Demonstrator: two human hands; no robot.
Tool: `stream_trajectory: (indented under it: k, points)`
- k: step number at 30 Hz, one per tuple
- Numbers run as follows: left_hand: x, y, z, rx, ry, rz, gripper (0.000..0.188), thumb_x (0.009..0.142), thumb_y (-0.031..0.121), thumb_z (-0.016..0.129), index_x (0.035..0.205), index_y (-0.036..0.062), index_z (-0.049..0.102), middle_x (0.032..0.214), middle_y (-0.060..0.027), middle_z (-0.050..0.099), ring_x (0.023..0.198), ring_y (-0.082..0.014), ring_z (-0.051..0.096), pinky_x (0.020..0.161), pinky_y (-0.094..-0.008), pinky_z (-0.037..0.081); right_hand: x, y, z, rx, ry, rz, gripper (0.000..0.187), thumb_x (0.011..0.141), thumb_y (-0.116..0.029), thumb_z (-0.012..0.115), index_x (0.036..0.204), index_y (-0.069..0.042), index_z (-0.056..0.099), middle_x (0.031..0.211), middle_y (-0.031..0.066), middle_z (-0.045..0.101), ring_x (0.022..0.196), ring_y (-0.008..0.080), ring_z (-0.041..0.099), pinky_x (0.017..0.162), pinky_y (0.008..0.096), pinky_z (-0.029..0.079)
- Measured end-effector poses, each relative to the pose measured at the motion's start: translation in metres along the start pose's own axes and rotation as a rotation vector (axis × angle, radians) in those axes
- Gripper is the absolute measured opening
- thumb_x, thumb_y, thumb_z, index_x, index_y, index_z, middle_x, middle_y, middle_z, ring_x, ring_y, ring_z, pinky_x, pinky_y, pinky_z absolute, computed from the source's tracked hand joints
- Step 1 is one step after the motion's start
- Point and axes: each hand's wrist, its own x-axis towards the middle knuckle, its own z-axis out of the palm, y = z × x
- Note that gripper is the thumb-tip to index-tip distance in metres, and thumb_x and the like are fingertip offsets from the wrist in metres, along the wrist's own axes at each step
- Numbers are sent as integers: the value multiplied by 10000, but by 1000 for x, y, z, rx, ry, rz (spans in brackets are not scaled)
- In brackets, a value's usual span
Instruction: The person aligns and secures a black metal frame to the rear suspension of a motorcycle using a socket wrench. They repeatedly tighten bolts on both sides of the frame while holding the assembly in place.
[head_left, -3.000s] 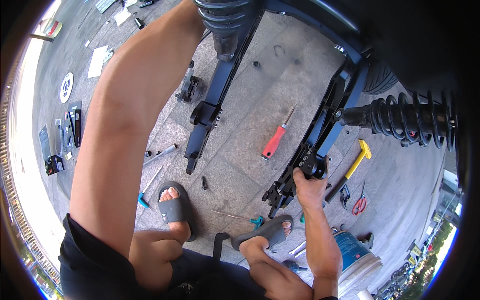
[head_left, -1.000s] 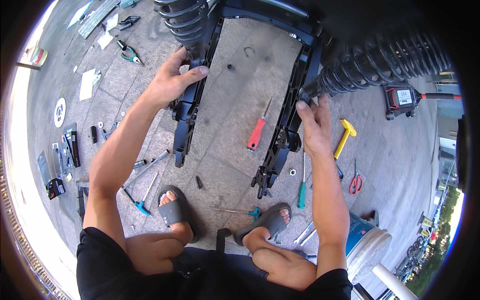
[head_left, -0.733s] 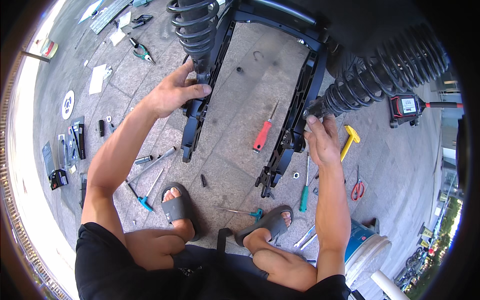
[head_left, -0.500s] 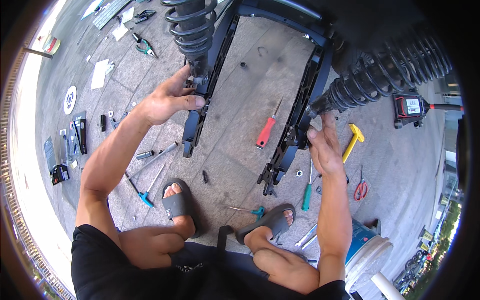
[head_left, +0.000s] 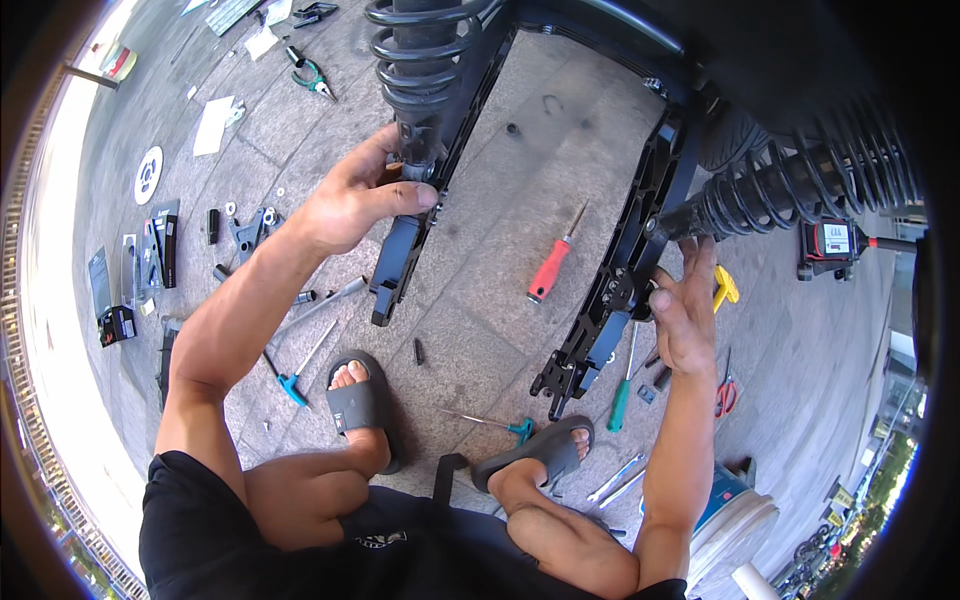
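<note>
A black metal frame with two long side rails reaches toward me, a black coil-spring shock absorber joined to each side. My left hand [head_left: 365, 197] grips the left rail [head_left: 397, 262] at the lower end of the left shock absorber [head_left: 420, 75]; its thumb lies on the rail and its fingers pass behind. At the right rail [head_left: 612, 285], my right hand [head_left: 685, 315] holds on under the lower end of the right shock absorber [head_left: 780, 180], thumb beside the rail, fingertips partly hidden. Between the rails a red-handled screwdriver [head_left: 550, 268] lies on the paving.
Right of the frame lie a green-handled screwdriver [head_left: 619, 404], a yellow-handled tool [head_left: 726, 288] and red-handled scissors [head_left: 726, 398]. Teal T-handle wrenches [head_left: 292, 388] rest near my feet. A bucket [head_left: 735, 520] stands by my right arm, a red-and-black jack [head_left: 832, 245] farther off. Pliers [head_left: 315, 80] lie far left.
The frame's rails have come slightly nearer to me over the paving, both hands moving with them. My right hand sits a little lower, and the whole view has shifted slightly.
</note>
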Motion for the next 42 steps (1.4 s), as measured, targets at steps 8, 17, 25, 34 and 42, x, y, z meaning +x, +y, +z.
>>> stream_trajectory:
  k: [8, 17, 25, 34, 42]
  points:
    - [-1, -4, -9, -18, 50, -2, 460, 741, 45, 778, 1149, 21, 569, 1008, -26, 581, 960, -146, 564, 887, -303, 455, 10, -5, 13, 17, 49, 81, 780, 892, -52, 657, 1502, 6, 174, 1438, 147, 374, 1187, 242, 521, 991, 360, 472]
    - [-2, -11, -12, -156, 41, 11, 559, 722, 167, 819, 1186, -8, 560, 1071, -64, 610, 984, -169, 573, 896, -330, 455, 2, -1, 6, 294, 93, 124, 462, 876, -42, 631, 1304, 3, 464, 1205, 92, 573, 1090, 183, 565, 980, 336, 433]
    - [9, -43, -27, -228, -114, 213, 758, 791, 630, 705, 1234, 37, 539, 1214, -101, 549, 1168, -200, 478, 1000, -396, 377, 1, 10, 9, 404, 72, 69, 618, 781, -125, 742, 1318, -11, 459, 1205, 60, 536, 1140, 184, 513, 1011, 348, 396]
    - [13, -26, -12, -357, 111, -58, 751, 973, 685, 310, 1355, 74, 520, 1301, -59, 568, 1048, -191, 543, 930, -400, 412, 1, 25, 7, 379, 107, 30, 778, 768, -371, 745, 1396, -62, 404, 1325, 58, 489, 1252, 251, 449, 1042, 397, 366]
    - [46, -9, -1, -187, 283, -252, 415, 1019, 370, 497, 1348, 119, 468, 1152, -37, 576, 745, -129, 556, 589, -262, 430, 20, 43, -9, 394, 244, 170, 597, 909, -338, 525, 1454, -176, 343, 1382, 57, 449, 1150, 270, 485, 942, 472, 428]
